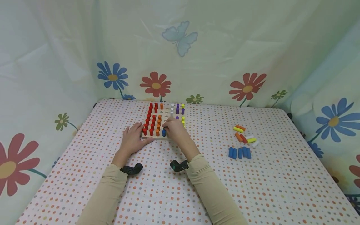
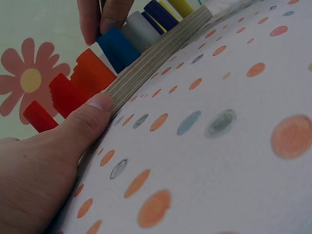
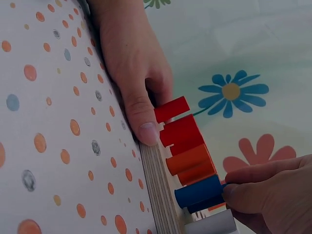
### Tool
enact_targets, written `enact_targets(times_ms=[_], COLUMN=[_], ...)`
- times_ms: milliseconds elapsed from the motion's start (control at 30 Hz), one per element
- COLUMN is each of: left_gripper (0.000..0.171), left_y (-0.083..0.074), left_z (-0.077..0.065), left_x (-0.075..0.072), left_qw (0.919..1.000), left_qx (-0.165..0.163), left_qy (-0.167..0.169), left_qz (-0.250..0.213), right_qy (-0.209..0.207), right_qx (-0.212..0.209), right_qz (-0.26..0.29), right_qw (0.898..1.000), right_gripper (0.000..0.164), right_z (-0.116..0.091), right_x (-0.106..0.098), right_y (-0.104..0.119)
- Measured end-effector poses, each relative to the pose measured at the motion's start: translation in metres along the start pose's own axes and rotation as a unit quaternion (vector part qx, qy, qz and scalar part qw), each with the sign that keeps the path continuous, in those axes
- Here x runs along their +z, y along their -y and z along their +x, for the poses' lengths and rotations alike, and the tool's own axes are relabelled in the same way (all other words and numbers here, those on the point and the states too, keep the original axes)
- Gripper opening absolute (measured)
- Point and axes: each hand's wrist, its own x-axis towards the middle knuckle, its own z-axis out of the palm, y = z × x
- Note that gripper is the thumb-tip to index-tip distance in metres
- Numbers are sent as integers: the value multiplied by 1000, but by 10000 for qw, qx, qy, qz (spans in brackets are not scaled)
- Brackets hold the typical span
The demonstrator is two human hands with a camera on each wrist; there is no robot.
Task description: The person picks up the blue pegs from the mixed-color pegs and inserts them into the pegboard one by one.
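Observation:
A wooden pegboard (image 1: 149,136) holds red, orange, blue, white, purple and yellow pegs in upright columns. My left hand (image 1: 131,139) lies at its front left corner, fingers along the left side, thumb (image 2: 92,109) against the front edge. Over the board's middle, my right hand (image 1: 175,128) pinches the top of a blue peg (image 3: 207,202) between thumb and fingertips. That peg stands just behind the blue peg (image 3: 197,190) of the front row. Between the orange pegs (image 1: 157,132) and the white pegs (image 1: 172,109), bare holes (image 1: 166,112) show farther back.
To the right on the dotted tablecloth (image 1: 211,187), several loose blue pegs (image 1: 240,153) lie in a row. Behind them is a scatter of loose orange, yellow, red and white pegs (image 1: 243,138). A flowered curtain (image 1: 213,62) hangs along the back.

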Motion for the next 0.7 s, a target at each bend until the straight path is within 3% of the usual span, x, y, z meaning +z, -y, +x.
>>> enact_targets(times_ms=[533, 700], left_gripper=[96, 96], left_y=[-1, 0], left_z=[1, 0], left_x=[-2, -1], left_qw=[9999, 10000], left_qx=[57, 16], left_qy=[11, 69], left_qz=[-94, -41], right_qy=[146, -28], right_qx=[712, 657], right_qz=[-415, -312], right_qw=[9965, 9974], right_gripper=[20, 20], right_z=[0, -2], right_x=[2, 5], right_y=[14, 13])
